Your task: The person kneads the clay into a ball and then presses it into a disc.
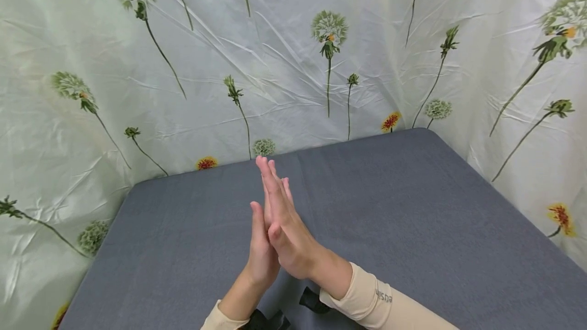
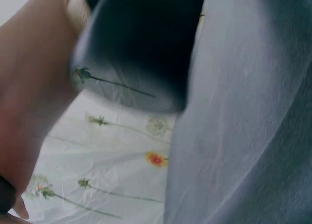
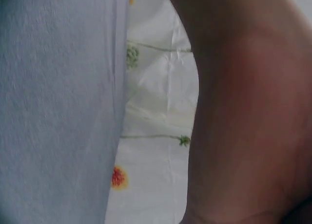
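Over the grey cloth-covered surface [image 1: 390,208], in the head view, the left hand [image 1: 263,248] and the right hand [image 1: 289,238] are pressed together palm to palm. Their straight fingers point up and away, and the right hand covers much of the left. No object shows between them. In the left wrist view a dark, glossy wrist device [image 2: 141,48] fills the upper middle, beside blurred skin. The right wrist view has blurred skin of a hand or wrist [image 3: 253,112] along its right side.
A pale curtain [image 1: 284,65] printed with dandelions and orange flowers stands behind and on both sides of the surface. Black wrist straps [image 1: 314,299] show by the cream sleeves [image 1: 380,299].
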Demonstrator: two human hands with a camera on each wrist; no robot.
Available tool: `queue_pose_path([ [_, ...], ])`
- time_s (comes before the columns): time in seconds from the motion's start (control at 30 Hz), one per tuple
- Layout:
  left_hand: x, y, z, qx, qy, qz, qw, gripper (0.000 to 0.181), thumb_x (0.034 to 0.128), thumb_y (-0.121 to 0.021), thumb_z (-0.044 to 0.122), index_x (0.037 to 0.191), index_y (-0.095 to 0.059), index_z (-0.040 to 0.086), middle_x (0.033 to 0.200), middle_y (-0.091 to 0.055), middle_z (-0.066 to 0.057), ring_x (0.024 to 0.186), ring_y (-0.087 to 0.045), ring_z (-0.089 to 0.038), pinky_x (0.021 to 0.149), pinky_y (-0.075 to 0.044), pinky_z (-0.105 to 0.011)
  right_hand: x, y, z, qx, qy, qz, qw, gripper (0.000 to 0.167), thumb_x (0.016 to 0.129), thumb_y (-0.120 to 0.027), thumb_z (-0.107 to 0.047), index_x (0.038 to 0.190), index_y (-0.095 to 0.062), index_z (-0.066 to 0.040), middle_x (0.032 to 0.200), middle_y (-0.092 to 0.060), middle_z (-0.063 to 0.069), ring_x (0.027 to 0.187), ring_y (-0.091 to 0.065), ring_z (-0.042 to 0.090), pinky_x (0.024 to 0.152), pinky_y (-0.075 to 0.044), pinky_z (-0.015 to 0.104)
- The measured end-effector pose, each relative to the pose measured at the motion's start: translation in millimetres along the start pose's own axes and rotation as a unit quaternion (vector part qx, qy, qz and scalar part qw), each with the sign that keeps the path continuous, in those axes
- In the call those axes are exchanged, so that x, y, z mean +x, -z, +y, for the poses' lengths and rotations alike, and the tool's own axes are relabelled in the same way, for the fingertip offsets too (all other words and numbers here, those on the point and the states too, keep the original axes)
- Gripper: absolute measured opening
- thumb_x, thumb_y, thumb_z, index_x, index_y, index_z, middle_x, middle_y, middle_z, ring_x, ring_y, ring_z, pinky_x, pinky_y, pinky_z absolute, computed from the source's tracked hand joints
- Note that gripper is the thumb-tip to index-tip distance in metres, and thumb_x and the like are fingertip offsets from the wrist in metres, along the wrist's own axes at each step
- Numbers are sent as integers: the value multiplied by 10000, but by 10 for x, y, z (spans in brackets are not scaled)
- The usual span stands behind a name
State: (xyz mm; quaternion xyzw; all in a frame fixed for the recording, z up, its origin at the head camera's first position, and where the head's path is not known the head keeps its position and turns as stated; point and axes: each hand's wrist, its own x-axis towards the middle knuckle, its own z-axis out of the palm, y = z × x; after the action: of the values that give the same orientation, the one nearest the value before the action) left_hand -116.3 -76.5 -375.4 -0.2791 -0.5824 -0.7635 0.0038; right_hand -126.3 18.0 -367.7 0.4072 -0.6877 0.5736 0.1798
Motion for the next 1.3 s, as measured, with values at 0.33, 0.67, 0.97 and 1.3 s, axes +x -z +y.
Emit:
queue_pose_path([
  [0.33, -100, -96, -33, -299, 530, -785, 9951, 665, 1088, 98, 623, 1679, 244, 355, 1720, 341, 220, 1611, 363, -193, 1241, 222, -725, 78, 169, 136, 137, 53, 235, 9996, 990, 1032, -20, -812, 1737, 63, -122, 1829, -65, 71, 1703, -45, 279, 1294, 103, 697],
  [0.67, -160, -177, 140, -329, 659, -1054, 9917, 668, 1055, 139, 662, 1619, 361, 381, 1722, 353, 155, 1597, 384, -191, 1242, 226, -716, 100, 272, 333, 346, -488, 467, 9971, 1025, 996, -61, -873, 1742, 71, -184, 1829, -61, 47, 1701, -44, 221, 1270, 129, 728],
  [0.97, -124, -29, 338, 163, 243, -469, 9985, 665, 1036, 131, 712, 1627, 299, 460, 1788, 207, 145, 1673, 204, -149, 1283, 203, -622, -27, 60, 362, 577, -683, -119, 9959, 975, 1012, -16, -835, 1737, 105, -195, 1834, 13, 20, 1689, -34, 186, 1269, 126, 735],
  [1.3, -55, 118, 358, 822, -223, 175, 9962, 736, 1032, 51, 777, 1635, 295, 434, 1801, 161, 133, 1674, 192, -129, 1293, 183, -626, -130, -100, 208, 1545, -951, -684, 9810, 890, 1034, 9, -792, 1726, 154, -253, 1818, 150, -28, 1451, -406, 104, 947, -539, 278],
])
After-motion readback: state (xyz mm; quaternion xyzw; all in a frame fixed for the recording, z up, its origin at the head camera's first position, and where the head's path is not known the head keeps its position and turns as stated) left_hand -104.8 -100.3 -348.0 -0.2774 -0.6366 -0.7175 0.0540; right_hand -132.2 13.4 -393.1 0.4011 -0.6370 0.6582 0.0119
